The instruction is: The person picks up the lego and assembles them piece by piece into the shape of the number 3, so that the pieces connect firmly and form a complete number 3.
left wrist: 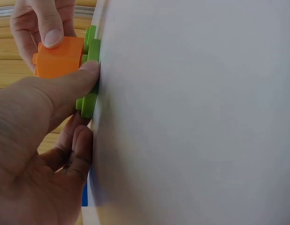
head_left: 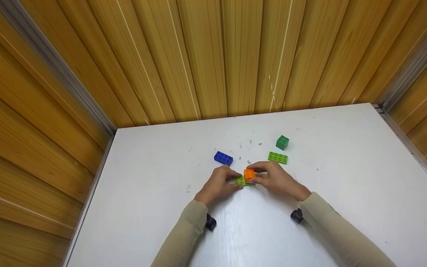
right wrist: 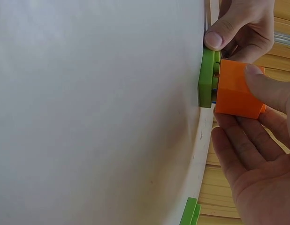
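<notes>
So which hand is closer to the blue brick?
Left. The left hand sits just in front of the blue brick; the right hand is farther off to its right, holding the orange brick.

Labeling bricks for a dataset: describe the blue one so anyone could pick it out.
On the white table, look just beyond the left hand, on its far left side. The blue brick lies there alone, untouched; it is the only blue piece, the others being green or orange.
</notes>
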Motion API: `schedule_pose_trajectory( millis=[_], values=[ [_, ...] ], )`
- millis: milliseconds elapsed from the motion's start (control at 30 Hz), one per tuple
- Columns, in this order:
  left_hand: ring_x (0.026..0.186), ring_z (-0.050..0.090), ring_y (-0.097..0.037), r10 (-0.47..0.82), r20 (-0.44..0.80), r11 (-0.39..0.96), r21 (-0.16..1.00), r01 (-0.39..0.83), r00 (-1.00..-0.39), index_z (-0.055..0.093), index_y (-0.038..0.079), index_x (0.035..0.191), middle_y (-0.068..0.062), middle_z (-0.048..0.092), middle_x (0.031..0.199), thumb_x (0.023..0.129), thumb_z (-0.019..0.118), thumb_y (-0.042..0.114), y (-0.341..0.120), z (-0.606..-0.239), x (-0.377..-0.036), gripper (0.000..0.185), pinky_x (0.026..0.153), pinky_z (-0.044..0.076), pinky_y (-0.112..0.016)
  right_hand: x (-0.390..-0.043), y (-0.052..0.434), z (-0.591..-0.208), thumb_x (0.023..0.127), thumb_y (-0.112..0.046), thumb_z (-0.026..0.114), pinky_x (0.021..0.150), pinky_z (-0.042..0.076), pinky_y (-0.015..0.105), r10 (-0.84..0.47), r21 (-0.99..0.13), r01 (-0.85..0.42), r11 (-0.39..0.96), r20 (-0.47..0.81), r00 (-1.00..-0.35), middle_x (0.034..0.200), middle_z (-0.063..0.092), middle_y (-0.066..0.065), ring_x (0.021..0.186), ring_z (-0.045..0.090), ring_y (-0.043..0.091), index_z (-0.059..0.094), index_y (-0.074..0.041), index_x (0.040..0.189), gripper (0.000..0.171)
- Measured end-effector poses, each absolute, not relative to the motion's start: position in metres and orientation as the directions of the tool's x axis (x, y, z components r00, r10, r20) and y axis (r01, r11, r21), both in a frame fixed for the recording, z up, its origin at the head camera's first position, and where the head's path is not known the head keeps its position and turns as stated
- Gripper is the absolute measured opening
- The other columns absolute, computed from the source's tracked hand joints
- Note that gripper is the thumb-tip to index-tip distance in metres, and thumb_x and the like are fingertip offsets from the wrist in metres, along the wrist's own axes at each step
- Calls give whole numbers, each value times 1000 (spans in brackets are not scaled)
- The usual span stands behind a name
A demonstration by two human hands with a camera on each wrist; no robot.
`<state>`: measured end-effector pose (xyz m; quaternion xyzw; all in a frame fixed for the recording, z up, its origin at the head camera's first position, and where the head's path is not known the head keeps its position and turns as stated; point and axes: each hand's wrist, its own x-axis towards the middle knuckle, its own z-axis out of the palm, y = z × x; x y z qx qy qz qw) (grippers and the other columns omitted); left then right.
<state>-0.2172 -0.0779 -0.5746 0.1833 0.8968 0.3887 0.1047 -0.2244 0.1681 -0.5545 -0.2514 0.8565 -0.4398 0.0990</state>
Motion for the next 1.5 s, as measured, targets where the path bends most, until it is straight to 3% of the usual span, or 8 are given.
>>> schedule_pose_trajectory(
  millis=[500, 867, 1500],
  values=[
    [93, 53, -11, 385, -70, 644, 735, 213, -920, 81, 16, 125, 5, 61, 99, 94, 86, 25, -77, -572, -216, 33, 85, 48, -26, -224, 167, -553, 99, -13, 78, 109, 56, 54, -531, -807, -352, 474, 57, -846, 130, 76, 8, 123, 72, 33, 76, -11, 131, 33],
    [94, 55, -11, 397, -51, 628, 743, 231, -916, 81, 14, 125, 5, 61, 99, 94, 85, 24, -78, -570, -218, 32, 87, 52, -27, -225, 165, -552, 97, -21, 82, 110, 56, 53, -516, -805, -327, 496, 30, -856, 130, 76, 3, 124, 71, 30, 76, -16, 131, 35],
    [97, 58, -8, 396, -53, 630, 742, 229, -917, 81, 13, 124, 4, 63, 100, 94, 85, 22, -77, -571, -215, 31, 92, 56, -28, -223, 164, -554, 97, -13, 80, 108, 58, 49, -549, -777, -397, 490, 79, -832, 122, 78, 2, 119, 73, 27, 77, -11, 127, 30]
  ],
)
